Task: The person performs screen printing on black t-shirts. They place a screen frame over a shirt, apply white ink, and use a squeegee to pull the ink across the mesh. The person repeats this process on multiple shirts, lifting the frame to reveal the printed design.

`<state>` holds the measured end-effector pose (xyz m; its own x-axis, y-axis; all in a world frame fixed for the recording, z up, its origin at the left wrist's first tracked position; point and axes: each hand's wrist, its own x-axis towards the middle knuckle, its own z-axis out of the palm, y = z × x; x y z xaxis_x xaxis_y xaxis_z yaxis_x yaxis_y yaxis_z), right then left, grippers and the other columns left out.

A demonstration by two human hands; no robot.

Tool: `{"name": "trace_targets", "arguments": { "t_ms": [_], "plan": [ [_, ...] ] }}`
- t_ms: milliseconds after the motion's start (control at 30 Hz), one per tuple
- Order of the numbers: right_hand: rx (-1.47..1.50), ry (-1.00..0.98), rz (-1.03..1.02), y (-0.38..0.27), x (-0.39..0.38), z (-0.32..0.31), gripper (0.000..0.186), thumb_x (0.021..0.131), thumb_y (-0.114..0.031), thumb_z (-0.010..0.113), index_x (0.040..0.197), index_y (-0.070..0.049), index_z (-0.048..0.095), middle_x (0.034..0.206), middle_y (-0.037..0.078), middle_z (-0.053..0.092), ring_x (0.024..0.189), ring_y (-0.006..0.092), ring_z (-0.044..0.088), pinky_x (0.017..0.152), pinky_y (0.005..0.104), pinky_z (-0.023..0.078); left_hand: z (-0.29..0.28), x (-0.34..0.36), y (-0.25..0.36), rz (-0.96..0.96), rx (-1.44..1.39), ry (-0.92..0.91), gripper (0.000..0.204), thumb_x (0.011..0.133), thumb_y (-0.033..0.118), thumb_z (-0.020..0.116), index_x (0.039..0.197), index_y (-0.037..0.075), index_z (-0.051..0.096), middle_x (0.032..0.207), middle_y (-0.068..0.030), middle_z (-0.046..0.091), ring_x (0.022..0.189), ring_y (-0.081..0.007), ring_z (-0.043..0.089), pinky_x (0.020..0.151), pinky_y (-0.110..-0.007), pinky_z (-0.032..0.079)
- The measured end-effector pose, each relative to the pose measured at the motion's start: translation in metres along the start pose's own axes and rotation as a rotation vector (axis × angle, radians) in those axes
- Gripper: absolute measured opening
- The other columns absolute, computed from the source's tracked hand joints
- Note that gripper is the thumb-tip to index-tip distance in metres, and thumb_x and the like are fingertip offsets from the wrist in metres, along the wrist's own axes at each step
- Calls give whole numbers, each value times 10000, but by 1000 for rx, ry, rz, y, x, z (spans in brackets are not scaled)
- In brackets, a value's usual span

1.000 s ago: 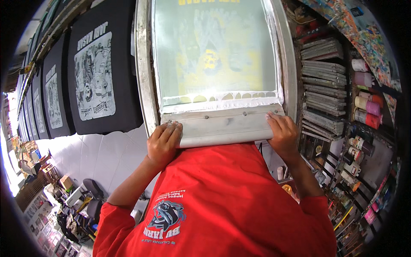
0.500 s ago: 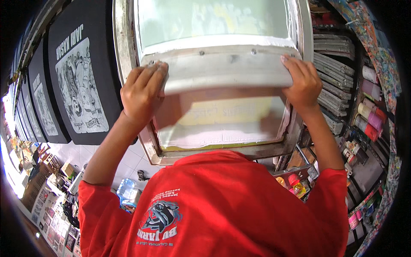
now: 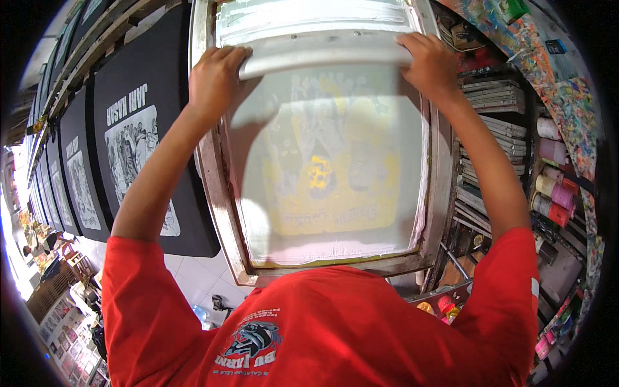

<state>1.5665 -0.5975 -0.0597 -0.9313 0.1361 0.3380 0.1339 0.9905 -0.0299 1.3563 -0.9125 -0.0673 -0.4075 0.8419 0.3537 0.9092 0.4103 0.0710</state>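
Both my hands grip a wide metal-handled squeegee [image 3: 322, 51] by its two ends. My left hand [image 3: 216, 77] wraps its left end and my right hand [image 3: 431, 68] its right end, fingers over the top. The squeegee lies across the far part of a screen-printing frame [image 3: 224, 200] in front of me. Between the squeegee and me the mesh [image 3: 329, 168] shows a pale yellow and grey image with a brighter yellow patch. White ink [image 3: 309, 19] streaks the mesh beyond the squeegee, and a pale band of ink lines the near edge.
Black printed shirts [image 3: 145, 116] on boards stand in a row at the left. Stacked frames [image 3: 493, 129] fill a rack at the right, beside bottles and jars [image 3: 554, 187] and a paint-spattered surface [image 3: 548, 71]. Tiled floor [image 3: 196, 277] shows below left.
My hands have pushed the squeegee away from me, from mid-screen to the far part. More of the mesh and its yellow image now shows on the near side.
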Motion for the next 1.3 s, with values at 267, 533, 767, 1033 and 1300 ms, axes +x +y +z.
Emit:
{"name": "trace_targets", "arguments": {
  "t_ms": [267,533,767,1033,1300],
  "plan": [
    [-9,-222,14,35,93,-35,248,647,-273,731,826,-103,720,789,210,669,761,392,653,689,468,515,-31,92,-50,-12,-152,-209,379,709,188,766,1055,49,696,939,-195,699,864,-339,688,787,-401,529],
    [-90,-165,87,-10,44,-121,261,657,-310,737,833,-117,742,763,193,679,762,343,678,710,433,522,-118,42,7,10,-160,-74,321,741,138,739,1042,35,696,851,-181,699,770,-319,690,728,-377,529],
    [61,-39,54,-98,-114,-172,242,695,-190,743,916,-101,701,947,98,697,909,302,647,779,431,515,-169,-115,95,-86,-179,-73,305,704,50,728,1006,66,688,952,-153,656,880,-347,639,787,-404,523],
    [96,-125,104,-185,-292,-158,432,577,-48,743,1005,-88,697,1004,57,691,929,261,629,792,385,511,-150,-286,185,-110,-314,-135,465,570,-13,721,1025,74,672,1019,-79,669,992,-289,617,862,-386,524],
    [78,15,89,-209,-351,-126,487,560,-123,780,1031,-64,672,1069,50,667,981,291,603,842,403,500,-123,-335,207,-29,-288,-86,442,659,122,747,1078,51,626,1111,-87,619,1039,-287,569,872,-392,499]
  ]
}}
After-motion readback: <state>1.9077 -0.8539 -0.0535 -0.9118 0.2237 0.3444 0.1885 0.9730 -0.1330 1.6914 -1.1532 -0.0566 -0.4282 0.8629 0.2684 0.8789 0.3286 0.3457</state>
